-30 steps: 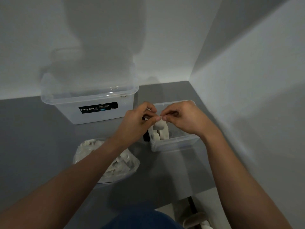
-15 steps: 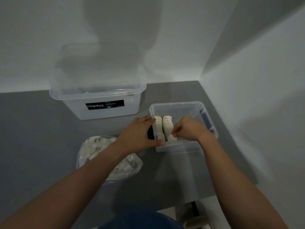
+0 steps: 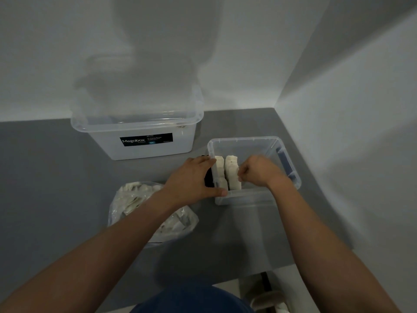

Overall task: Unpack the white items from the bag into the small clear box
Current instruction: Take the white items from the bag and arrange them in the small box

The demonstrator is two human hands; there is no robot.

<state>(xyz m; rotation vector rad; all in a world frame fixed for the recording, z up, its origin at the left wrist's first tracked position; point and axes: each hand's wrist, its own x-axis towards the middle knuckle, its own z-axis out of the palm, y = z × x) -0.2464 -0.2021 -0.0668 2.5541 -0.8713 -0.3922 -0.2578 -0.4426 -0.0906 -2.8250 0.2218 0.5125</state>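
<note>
With the left hand (image 3: 194,177) pressed flat on the small clear box (image 3: 244,198) (so it cannot slide), the right hand (image 3: 259,171), pinching the white items (image 3: 230,169), should seat them upright.

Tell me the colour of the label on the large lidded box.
The label is black with white Megabox lettering; head view shows it.

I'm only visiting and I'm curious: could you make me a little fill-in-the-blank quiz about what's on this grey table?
The label on the large box reads ___.
Inside the small clear box, the white items stand in ___ rows.
The right hand pinches one of them, while the left hand rests against the box's side, its forearm crossing over the ___.
Missing words: Megabox; two; bag.
</note>
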